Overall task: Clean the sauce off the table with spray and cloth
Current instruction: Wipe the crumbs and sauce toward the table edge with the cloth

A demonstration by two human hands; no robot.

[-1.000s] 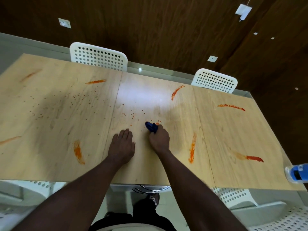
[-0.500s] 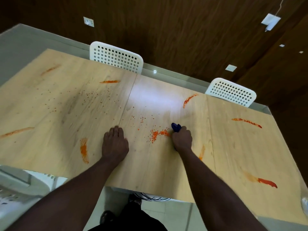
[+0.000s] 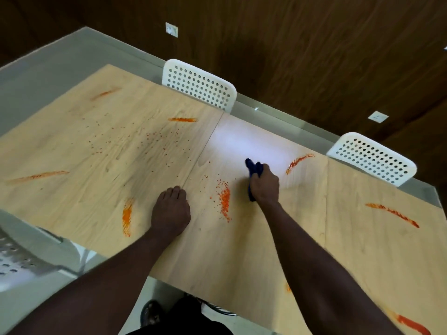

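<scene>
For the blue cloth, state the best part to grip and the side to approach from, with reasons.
Grip the blue cloth at its bunched middle, from above with palm down, as the right hand does. It lies crumpled low on the table, with no stiff edge to pinch.

Ahead and to the right of the right hand [image 3: 264, 183], which grips a crumpled dark blue cloth [image 3: 253, 168], the flat light wooden tabletop [image 3: 242, 262] lies open to its far edge, marked only by a thin orange sauce smear [image 3: 298, 162]. To its left, past a speckled orange sauce patch [image 3: 224, 200], the left hand [image 3: 170, 211] rests on the wood and blocks that way. One white perforated plastic chair back [image 3: 199, 84] rises beyond the far edge ahead-left, a second chair back [image 3: 371, 158] ahead-right.
</scene>
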